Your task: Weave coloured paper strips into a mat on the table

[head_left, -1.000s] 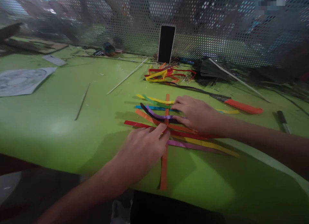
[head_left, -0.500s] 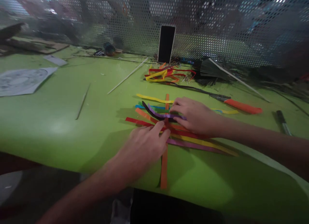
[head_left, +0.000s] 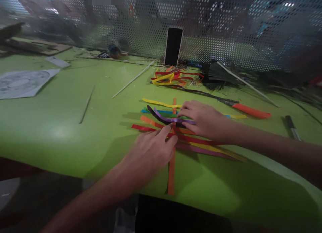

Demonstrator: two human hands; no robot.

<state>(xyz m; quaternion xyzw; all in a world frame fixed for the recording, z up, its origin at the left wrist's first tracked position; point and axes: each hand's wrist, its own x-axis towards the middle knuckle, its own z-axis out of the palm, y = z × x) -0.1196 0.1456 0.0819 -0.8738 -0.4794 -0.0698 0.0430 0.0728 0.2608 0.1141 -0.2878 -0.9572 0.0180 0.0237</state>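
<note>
Green strip [head_left: 169, 115] has shifted nearer — left hand [head_left: 156, 146] and right hand [head_left: 201, 120] curl over coloured strips [head_left: 195, 139], grip unclear.

Dim scene, pale glare on the green table [head_left: 60, 109], soft shadows, blurry perforated screen [head_left: 125, 28] behind.

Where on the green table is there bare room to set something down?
Bare: between the short stick and left hand; and between the near end of the long orange strip and right forearm. Crowded: around the right hand, among coloured strips, and between the phone and orange-handled tool.
</note>
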